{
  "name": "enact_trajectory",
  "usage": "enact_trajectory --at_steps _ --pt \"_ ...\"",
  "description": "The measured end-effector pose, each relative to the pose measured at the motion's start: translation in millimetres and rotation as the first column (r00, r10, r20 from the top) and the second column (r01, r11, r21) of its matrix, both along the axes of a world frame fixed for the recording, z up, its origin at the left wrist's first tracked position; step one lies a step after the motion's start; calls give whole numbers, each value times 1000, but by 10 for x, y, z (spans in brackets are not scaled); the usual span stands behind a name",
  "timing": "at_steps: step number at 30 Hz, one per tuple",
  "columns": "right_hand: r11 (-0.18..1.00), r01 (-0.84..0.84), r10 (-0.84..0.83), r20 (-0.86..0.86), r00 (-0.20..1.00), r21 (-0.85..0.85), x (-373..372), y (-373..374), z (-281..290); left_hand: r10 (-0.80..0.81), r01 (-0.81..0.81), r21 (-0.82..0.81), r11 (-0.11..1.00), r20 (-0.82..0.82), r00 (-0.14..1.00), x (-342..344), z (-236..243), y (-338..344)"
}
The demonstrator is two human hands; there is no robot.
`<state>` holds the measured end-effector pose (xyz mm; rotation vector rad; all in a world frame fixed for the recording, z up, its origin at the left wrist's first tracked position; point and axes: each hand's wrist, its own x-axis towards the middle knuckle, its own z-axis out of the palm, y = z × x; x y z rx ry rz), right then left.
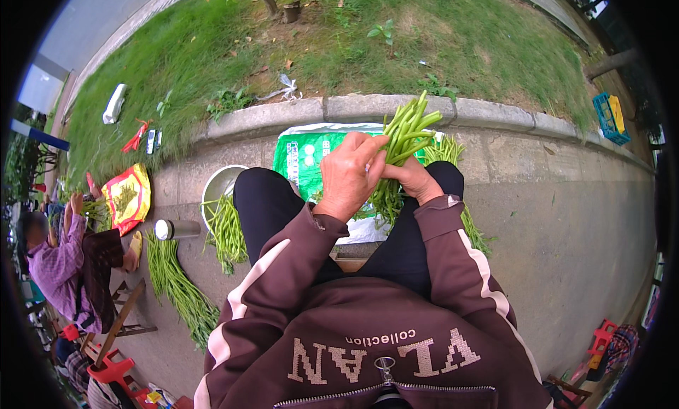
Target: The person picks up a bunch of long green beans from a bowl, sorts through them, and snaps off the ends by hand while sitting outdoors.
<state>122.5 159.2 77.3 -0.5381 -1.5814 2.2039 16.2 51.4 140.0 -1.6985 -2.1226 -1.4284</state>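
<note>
A bunch of long green vegetable stems [404, 134] stands almost upright above my lap, cut ends up and leafier part hanging between my knees. My right hand [416, 180] is wrapped round its middle. Against the bunch's left side my left hand [351, 174] is closed, fingers curled into a pinch; what lies between its fingertips is hidden. Below the hands a green and white plastic sack [300, 154] is spread on the pavement. More stems [443, 151] lie on the sack's right side, partly behind my right knee.
Left of my knee, stems [228, 228] hang over a metal basin [212, 189]. A tumbler [177, 229] and a long pile of stems [180, 289] are farther left. Another person [60, 274] sits by a yellow and red sack [129, 197]. A stone curb [353, 110] borders the grass ahead.
</note>
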Motion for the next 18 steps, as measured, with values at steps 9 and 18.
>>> enact_trajectory --at_steps 9,18 --pt "964 15 -51 131 990 265 5 -21 71 30 -46 -116 992 -136 990 -43 -18 45" --pt "981 -10 -14 123 992 192 26 -12 7 -99 24 -199 980 -378 921 -118 52 47"
